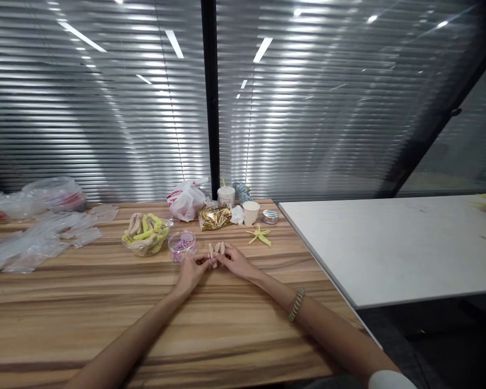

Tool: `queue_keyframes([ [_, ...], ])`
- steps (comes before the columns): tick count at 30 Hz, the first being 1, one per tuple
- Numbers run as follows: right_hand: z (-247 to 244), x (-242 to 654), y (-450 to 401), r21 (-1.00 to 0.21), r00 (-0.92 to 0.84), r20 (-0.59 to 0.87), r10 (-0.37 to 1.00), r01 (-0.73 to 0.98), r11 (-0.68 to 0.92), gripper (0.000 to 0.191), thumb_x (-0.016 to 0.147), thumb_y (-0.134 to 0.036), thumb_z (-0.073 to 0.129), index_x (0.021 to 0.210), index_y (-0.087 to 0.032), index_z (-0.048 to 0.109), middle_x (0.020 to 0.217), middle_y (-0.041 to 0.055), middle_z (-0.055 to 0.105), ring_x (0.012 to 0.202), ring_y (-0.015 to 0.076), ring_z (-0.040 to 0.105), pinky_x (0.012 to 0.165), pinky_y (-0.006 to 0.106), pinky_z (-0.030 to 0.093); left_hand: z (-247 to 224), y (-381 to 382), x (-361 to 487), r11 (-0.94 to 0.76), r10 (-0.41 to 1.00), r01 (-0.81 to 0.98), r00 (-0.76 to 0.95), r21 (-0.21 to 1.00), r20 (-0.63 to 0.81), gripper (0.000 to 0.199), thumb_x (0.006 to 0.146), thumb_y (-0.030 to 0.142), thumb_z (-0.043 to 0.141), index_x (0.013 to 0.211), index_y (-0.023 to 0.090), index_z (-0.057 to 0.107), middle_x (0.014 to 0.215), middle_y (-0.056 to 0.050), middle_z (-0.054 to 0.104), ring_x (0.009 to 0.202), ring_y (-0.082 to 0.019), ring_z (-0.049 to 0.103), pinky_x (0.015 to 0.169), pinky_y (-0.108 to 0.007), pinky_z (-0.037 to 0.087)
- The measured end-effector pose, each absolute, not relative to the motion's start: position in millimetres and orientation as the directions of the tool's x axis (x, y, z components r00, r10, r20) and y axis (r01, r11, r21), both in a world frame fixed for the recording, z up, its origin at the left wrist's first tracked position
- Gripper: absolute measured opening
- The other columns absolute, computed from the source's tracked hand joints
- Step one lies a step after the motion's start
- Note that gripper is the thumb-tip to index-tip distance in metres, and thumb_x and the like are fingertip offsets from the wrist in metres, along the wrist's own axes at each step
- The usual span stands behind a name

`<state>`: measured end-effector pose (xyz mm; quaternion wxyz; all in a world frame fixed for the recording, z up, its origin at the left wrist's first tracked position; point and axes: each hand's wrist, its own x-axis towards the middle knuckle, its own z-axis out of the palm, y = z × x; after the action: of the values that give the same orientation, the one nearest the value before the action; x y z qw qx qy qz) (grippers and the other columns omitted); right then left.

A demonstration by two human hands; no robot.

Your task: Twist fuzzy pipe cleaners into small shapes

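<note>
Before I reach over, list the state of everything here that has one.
Beige piece: held by left hand and right hand
Round tub: open, holding small pieces
Clear bowl: heaped full
Star-shaped piece: lying, arms spread
Front cup: upright
Rear cup: upright
Gold packet: lying down
White bag: crumpled
Blinds: lowered

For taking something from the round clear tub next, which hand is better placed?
Probably left: the left hand is nearer the tub than the right hand, though both hold the beige piece.
</note>
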<state>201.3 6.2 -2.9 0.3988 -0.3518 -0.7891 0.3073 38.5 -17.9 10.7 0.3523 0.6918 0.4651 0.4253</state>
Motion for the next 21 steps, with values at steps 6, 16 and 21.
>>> queue_keyframes([
  [6, -7.9, 202.3, 9.0, -0.873, -0.398, 0.319, 0.86, 0.231, 0.43, 0.036, 0.077, -0.045, 0.052, 0.078, -0.01, 0.06, 0.078, 0.0024, 0.059, 0.07, 0.0078, 0.052, 0.066, 0.018, 0.042, 10.0, -17.4, 38.1, -0.264, 0.963, 0.355, 0.158, 0.897, 0.22, 0.031, 0.066, 0.042, 0.062, 0.074, 0.013, 0.071, 0.074, -0.007, 0.07, 0.067, -0.019, 0.06, 0.06, -0.025, 0.043],
  [16, -6.6, 201.3, 4.9, -0.918, -0.315, 0.294, 0.903, 0.172, 0.358, 0.046, 0.076, -0.043, 0.053, 0.111, -0.013, 0.053, 0.081, 0.0033, 0.06, 0.061, 0.0069, 0.052, 0.059, 0.018, 0.044, 5.1, -13.7, 36.9, -0.284, 0.959, 0.377, 0.133, 0.881, 0.252, 0.028, 0.067, 0.039, 0.061, 0.073, 0.013, 0.07, 0.072, -0.006, 0.07, 0.064, -0.018, 0.06, 0.06, -0.025, 0.044],
  [21, -4.4, 203.4, 3.9, -0.845, -0.296, 0.386, 0.874, 0.266, 0.463, 0.031, 0.079, -0.039, 0.05, 0.095, -0.014, 0.062, 0.087, 0.0047, 0.059, 0.066, 0.0068, 0.052, 0.06, 0.017, 0.043, 7.4, -15.8, 37.2, -0.26, 0.965, 0.417, 0.143, 0.871, 0.22, 0.03, 0.065, 0.04, 0.063, 0.076, 0.013, 0.071, 0.074, -0.005, 0.07, 0.068, -0.02, 0.061, 0.062, -0.026, 0.043],
])
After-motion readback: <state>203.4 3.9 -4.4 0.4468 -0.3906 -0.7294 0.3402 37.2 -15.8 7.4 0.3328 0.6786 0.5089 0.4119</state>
